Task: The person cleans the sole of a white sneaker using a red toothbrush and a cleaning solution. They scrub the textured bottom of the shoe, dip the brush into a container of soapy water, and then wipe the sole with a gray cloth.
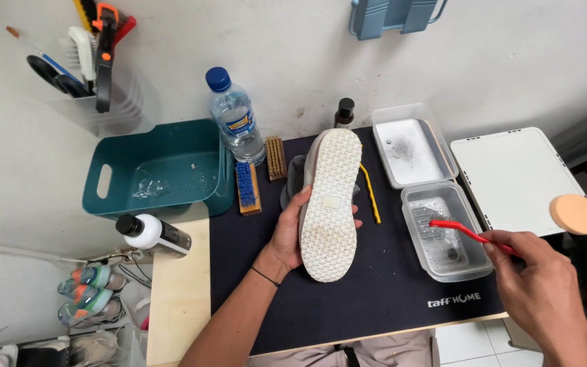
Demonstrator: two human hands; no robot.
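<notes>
Both hands are busy: left hand clasps the shoe sole-up, marks remaining, while right hand pinches a red brush dipping into the tub.

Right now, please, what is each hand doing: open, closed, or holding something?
Left hand: closed on the white shoe, sole up.
Right hand: closed on the red brush, its head in the clear tub.
</notes>
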